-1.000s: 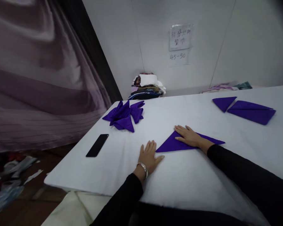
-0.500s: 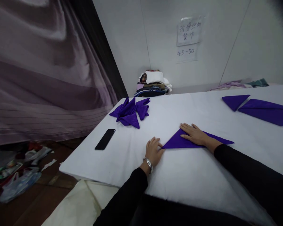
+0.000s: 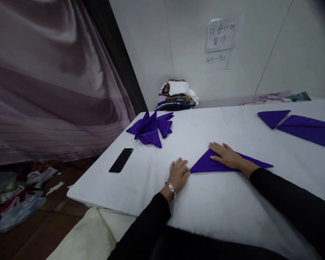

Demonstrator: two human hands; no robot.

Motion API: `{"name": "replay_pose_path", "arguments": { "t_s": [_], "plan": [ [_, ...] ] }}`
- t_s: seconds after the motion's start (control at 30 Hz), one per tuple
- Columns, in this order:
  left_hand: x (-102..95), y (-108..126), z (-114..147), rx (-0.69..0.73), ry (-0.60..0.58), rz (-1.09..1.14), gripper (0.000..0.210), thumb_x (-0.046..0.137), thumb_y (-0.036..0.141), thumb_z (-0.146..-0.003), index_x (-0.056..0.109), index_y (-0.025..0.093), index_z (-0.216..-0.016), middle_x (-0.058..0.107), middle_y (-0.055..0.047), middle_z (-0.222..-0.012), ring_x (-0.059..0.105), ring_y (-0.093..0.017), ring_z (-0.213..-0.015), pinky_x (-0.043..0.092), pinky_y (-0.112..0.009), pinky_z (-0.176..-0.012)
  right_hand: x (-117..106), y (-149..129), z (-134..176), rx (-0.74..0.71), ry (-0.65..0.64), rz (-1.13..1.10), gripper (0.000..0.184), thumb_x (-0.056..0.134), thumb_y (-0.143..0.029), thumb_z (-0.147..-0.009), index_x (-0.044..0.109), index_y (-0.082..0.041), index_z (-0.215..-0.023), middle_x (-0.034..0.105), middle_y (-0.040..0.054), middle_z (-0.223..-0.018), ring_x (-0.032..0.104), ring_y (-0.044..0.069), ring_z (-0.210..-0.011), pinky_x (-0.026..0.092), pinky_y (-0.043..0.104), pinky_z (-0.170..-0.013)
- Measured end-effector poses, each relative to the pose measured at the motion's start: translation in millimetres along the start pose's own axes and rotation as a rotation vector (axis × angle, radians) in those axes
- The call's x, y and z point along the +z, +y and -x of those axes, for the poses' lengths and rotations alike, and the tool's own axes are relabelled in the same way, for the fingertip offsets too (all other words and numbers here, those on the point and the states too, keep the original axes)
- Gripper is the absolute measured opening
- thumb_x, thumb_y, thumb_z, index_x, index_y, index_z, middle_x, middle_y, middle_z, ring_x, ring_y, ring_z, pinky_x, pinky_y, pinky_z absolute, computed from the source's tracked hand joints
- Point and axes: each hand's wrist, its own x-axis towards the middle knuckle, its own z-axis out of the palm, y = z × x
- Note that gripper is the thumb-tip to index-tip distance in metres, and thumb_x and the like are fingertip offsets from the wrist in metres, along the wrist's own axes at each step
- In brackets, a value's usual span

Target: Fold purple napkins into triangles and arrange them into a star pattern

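Note:
A purple cloth napkin (image 3: 204, 163), folded into a flat triangle, lies on the white table in front of me. At its left tip, the thumb and index finger of my left hand (image 3: 178, 175) pinch the corner; the other fingers are loosely bent above the tabletop. My right hand (image 3: 227, 156) rests flat, fingers stretched out, across the upper middle of the napkin. Its palm and wrist cover part of the cloth, whose long right tip shows beyond the wrist.
Folded purple napkins (image 3: 147, 130) stand at the table's back left, near a black phone (image 3: 121, 160). Flat purple napkins (image 3: 308, 129) lie at the right. Behind the white table (image 3: 141, 180) is a clothes pile (image 3: 177, 94); plastic bags (image 3: 21, 211) lie on the floor.
The view has shifted slightly. Both hands keep their places on the napkin, the left at its tip and the right flat on top.

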Motion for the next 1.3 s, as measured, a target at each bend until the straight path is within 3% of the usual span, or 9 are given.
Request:
{"name": "replay_pose_path", "arguments": {
  "t_s": [0.2, 0.43, 0.77, 0.9, 1.0, 1.07, 1.17, 1.3],
  "plan": [
    [1.6, -3.9, 0.6, 0.088, -0.015, -0.057, 0.018, 0.046, 0.011, -0.080, 0.054, 0.023, -0.091, 0.049, -0.001, -0.131, 0.023, -0.017, -0.133, 0.014, -0.046, -0.109, 0.9, 0.9, -0.3, -0.002, 0.005, -0.002, 0.064, 0.022, -0.061, -0.087, 0.019, -0.028, -0.142, 0.022, 0.0025, -0.147, 0.017, 0.023, -0.135, 0.014, 0.049, -0.108],
    [-2.5, -3.6, -1.9, 0.214, 0.025, -0.288, 0.028, 0.038, 0.001, -0.078, 0.055, 0.020, -0.090, 0.052, -0.003, -0.125, 0.019, -0.020, -0.135, 0.010, -0.049, -0.111, 0.1, -0.1, 0.0, 0.005, -0.006, -0.004, 0.065, 0.022, -0.062, -0.087, 0.020, -0.027, -0.142, 0.022, 0.0031, -0.147, 0.016, 0.023, -0.135, 0.014, 0.049, -0.108],
    [-0.8, 1.2, 1.4, 0.220, 0.050, -0.439, 0.040, 0.039, -0.005, -0.069, 0.056, 0.018, -0.097, 0.053, -0.006, -0.124, 0.022, -0.022, -0.134, 0.013, -0.051, -0.110, 2.8, 2.4, -0.2, -0.014, 0.015, -0.003, 0.065, 0.022, -0.062, -0.087, 0.018, -0.028, -0.143, 0.022, 0.0033, -0.148, 0.017, 0.024, -0.135, 0.013, 0.049, -0.108],
    [-7.6, 8.9, 0.1, 0.144, 0.076, -0.474, 0.038, 0.039, -0.004, -0.070, 0.058, 0.016, -0.096, 0.053, -0.009, -0.125, 0.024, -0.024, -0.133, 0.014, -0.051, -0.110, 1.5, 0.2, -0.8, -0.009, 0.025, -0.011, 0.067, 0.022, -0.063, -0.086, 0.020, -0.026, -0.142, 0.023, 0.0051, -0.147, 0.018, 0.025, -0.135, 0.013, 0.049, -0.108],
    [-7.3, 31.7, -6.9, 0.119, 0.129, -0.427, 0.030, 0.038, 0.007, -0.081, 0.056, 0.018, -0.102, 0.049, -0.007, -0.131, 0.026, -0.024, -0.132, 0.017, -0.051, -0.109, 1.3, -0.5, -1.3, -0.013, 0.031, -0.018, 0.067, 0.023, -0.063, -0.087, 0.021, -0.025, -0.142, 0.024, 0.0063, -0.147, 0.018, 0.025, -0.135, 0.014, 0.050, -0.107],
    [1.3, 52.9, -16.0, 0.210, 0.105, -0.360, 0.030, 0.036, 0.022, -0.088, 0.050, 0.021, -0.115, 0.044, -0.005, -0.136, 0.025, -0.021, -0.133, 0.017, -0.048, -0.110, 1.6, -0.7, -1.3, -0.024, 0.045, -0.015, 0.067, 0.024, -0.062, -0.087, 0.023, -0.024, -0.142, 0.025, 0.0071, -0.146, 0.019, 0.025, -0.134, 0.015, 0.050, -0.107],
    [24.8, 78.2, -35.1, 0.354, -0.012, -0.298, 0.051, 0.033, 0.043, -0.089, 0.031, 0.018, -0.134, 0.031, -0.008, -0.144, 0.018, -0.021, -0.135, 0.015, -0.045, -0.111, 2.5, -0.9, -0.8, -0.038, 0.064, -0.010, 0.061, 0.023, -0.055, -0.090, 0.026, -0.022, -0.141, 0.026, 0.0078, -0.146, 0.021, 0.024, -0.134, 0.017, 0.051, -0.106],
    [53.7, 81.2, -57.5, 0.304, -0.135, -0.305, 0.083, 0.027, 0.067, -0.081, 0.020, 0.008, -0.139, 0.023, -0.016, -0.147, 0.011, -0.027, -0.136, 0.012, -0.049, -0.110, 2.2, -1.2, -0.7, -0.038, 0.066, -0.030, 0.055, 0.021, -0.045, -0.092, 0.027, -0.021, -0.141, 0.027, 0.0082, -0.145, 0.021, 0.024, -0.134, 0.017, 0.051, -0.106]
  ]
}}
